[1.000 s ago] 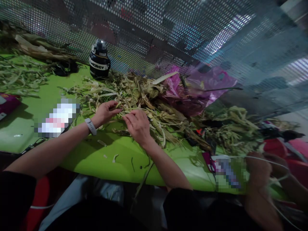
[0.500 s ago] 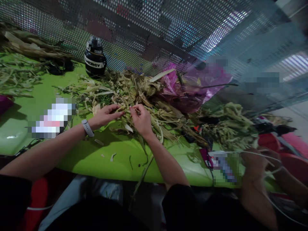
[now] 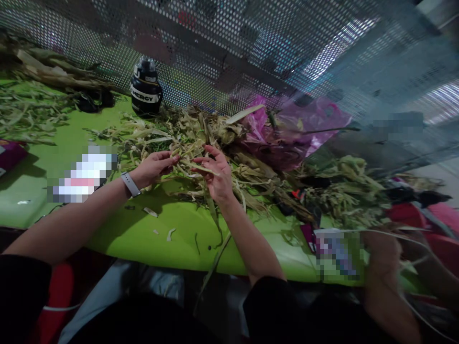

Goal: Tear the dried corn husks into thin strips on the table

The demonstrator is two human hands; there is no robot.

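Over a heap of dry, pale strips that look like corn husk (image 3: 190,124), my left hand (image 3: 155,168) pinches a thin yellowish strip between thumb and fingers. A pale watch band circles that wrist. Just to its right is my right hand (image 3: 218,176), its upper fingers spread apart. One pale husk strip (image 3: 206,168) crosses this hand between the fingers; how firmly it is gripped is partly hidden. Longer strips hang below the right hand, and one long green strip (image 3: 217,260) trails over the table's front edge.
A black bottle (image 3: 146,91) stands on the green table (image 3: 143,234) by a perforated metal panel (image 3: 229,57). A pink plastic bag (image 3: 297,138) lies behind the heap. Blurred-out phone-like objects lie left and right. Another person's hand (image 3: 382,248) works at the right with a white cord.
My hands have moved slightly apart. The right hand has lifted and spread its fingers, with a pale strip now across it. The left keeps its pinch. The camera view has shifted slightly.
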